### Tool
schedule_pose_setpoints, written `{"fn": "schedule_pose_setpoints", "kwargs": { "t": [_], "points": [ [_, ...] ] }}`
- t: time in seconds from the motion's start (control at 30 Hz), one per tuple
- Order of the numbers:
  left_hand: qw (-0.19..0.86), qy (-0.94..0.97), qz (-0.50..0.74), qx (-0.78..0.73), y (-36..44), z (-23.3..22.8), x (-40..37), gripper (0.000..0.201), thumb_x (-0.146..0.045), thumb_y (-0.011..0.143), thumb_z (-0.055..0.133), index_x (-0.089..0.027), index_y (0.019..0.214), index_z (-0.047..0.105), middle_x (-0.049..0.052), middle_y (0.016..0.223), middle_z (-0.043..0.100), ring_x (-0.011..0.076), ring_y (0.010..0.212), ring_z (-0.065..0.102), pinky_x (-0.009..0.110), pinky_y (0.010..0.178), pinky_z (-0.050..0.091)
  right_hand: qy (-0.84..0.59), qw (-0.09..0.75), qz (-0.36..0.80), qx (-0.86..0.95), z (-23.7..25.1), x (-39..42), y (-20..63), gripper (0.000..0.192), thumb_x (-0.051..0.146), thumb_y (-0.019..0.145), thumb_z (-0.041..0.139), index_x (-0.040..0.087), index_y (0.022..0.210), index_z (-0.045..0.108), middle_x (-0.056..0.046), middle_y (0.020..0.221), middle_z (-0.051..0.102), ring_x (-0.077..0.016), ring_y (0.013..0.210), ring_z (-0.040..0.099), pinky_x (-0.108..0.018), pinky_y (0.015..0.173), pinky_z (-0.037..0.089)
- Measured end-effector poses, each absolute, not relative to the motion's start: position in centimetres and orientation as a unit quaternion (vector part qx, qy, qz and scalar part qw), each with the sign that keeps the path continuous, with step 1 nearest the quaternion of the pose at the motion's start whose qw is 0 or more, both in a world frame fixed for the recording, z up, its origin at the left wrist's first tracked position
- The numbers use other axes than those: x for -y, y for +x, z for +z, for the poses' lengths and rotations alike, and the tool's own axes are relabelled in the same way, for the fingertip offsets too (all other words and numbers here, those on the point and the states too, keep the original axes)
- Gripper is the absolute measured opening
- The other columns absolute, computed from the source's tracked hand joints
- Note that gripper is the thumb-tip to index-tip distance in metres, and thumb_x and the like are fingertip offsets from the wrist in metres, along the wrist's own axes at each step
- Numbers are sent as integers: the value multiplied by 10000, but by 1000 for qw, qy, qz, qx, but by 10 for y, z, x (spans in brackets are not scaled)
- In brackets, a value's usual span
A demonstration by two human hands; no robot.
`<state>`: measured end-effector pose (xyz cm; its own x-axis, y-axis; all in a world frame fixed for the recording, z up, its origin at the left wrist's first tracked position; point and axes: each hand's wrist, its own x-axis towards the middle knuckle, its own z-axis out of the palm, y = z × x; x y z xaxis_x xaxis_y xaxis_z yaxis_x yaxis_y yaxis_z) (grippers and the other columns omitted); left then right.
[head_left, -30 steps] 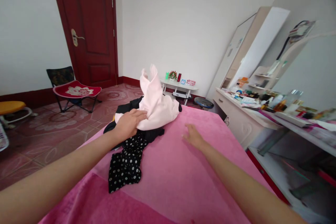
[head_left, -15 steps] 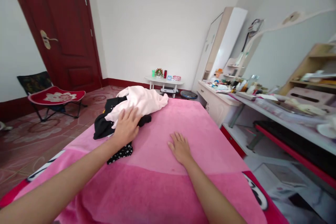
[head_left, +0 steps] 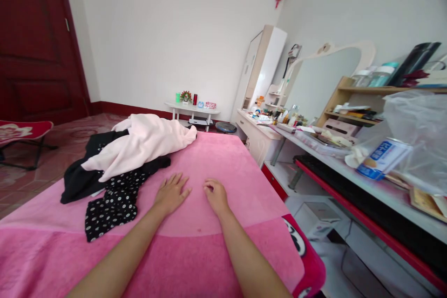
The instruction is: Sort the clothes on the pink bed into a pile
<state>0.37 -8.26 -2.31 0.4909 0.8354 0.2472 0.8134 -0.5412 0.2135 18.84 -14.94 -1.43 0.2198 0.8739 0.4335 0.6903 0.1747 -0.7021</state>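
Note:
My left hand (head_left: 172,194) lies with its fingers spread on the pink blanket (head_left: 223,149), just right of a heap of clothes, and holds nothing. My right hand (head_left: 215,195) is beside it, fingers loosely curled with a gap at the thumb and nothing visible in them. In the heap, a pale pink fleece garment (head_left: 145,137) rests on top of black clothing (head_left: 78,177). A black piece of cloth with white dots (head_left: 113,205) sticks out toward me, nearest my left forearm.
At right stand a cluttered desk (head_left: 352,172) with a blue-and-white can (head_left: 384,158) and a white dressing table (head_left: 258,125) with a mirror (head_left: 323,74). A low white table (head_left: 192,108) is against the far wall. A red folding stool (head_left: 26,131) is at left.
The view has turned right. My left hand has moved off the clothes onto the blanket, closer to my right hand. The right hand's fingers, flat before, are now curled.

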Motion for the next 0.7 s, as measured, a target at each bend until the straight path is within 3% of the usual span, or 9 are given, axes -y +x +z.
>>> {"fn": "schedule_pose_setpoints", "kwargs": {
  "t": [0.7],
  "points": [
    [18, 860, 170, -481, 2, -23, 83, 535, -527, 898, 339, -281, 1363, 437, 50, 1474, 354, 248, 1364, 282, 453, 1105, 184, -609, 493, 129, 607, -11, 152, 190, 227, 104, 757, 493, 210, 746, 693, -15, 921, 694, -142, 873, 607, -268, 858, 453]
  ]
}}
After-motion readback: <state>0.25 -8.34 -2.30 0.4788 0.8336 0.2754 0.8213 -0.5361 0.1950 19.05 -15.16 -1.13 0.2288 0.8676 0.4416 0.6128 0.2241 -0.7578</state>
